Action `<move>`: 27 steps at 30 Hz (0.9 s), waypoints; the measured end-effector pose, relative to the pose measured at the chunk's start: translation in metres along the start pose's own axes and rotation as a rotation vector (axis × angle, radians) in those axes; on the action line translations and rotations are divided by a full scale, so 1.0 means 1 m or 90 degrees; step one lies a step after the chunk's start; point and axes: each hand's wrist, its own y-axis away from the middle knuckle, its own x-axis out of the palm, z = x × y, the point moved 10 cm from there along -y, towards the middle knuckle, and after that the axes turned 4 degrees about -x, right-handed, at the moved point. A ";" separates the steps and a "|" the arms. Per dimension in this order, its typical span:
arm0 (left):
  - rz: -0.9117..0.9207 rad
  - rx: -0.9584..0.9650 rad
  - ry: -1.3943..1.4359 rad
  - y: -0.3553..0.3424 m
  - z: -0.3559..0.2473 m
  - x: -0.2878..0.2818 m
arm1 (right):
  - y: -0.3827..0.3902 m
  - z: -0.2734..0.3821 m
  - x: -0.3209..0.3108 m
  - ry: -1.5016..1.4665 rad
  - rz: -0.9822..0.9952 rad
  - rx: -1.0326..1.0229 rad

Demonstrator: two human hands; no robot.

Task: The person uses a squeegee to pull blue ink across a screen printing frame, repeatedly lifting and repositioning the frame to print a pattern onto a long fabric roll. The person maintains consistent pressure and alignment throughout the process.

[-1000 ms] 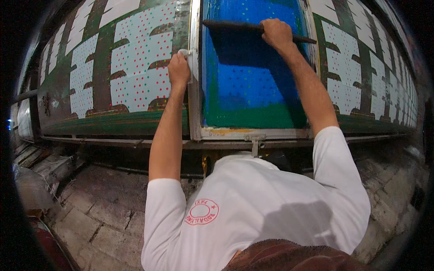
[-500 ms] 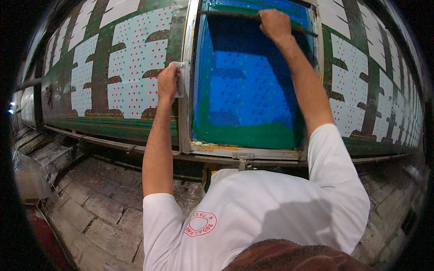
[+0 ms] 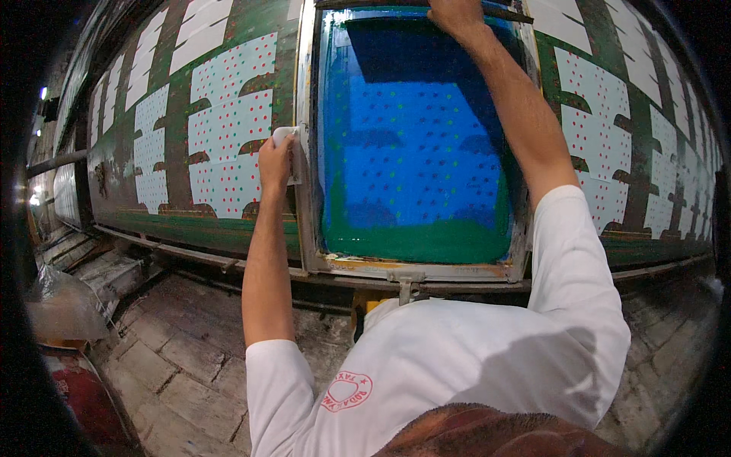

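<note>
A screen-printing frame (image 3: 303,221) lies on the long table in front of me, its blue mesh (image 3: 411,175) showing rows of small dots and green ink along the near end. My left hand (image 3: 274,164) is closed around a white handle (image 3: 283,134) on the frame's left side. At the far end my right hand (image 3: 458,17) grips the dark bar of a squeegee (image 3: 509,14), which lies crosswise over the mesh. The upper picture edge cuts off part of this hand.
White cut pieces with red and green dots (image 3: 232,152) lie on the green table left of the frame, and more dotted pieces (image 3: 594,129) lie to its right. A metal bracket (image 3: 406,288) sits at the near edge. Plastic sheeting (image 3: 65,301) is on the lower left, above paved flooring (image 3: 175,343).
My right hand and the squeegee have moved farther from me, to the far end of the mesh. My left hand stays on the handle. The view has shifted slightly.
</note>
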 end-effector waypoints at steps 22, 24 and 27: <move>0.010 0.036 0.174 -0.004 -0.004 0.006 | 0.041 -0.020 0.011 -0.053 -0.063 0.280; 0.031 0.014 0.173 0.001 -0.005 0.009 | 0.073 -0.007 -0.008 -0.037 -0.124 0.319; 0.053 0.017 0.123 0.005 -0.012 0.007 | 0.117 0.023 -0.013 -0.062 0.052 0.301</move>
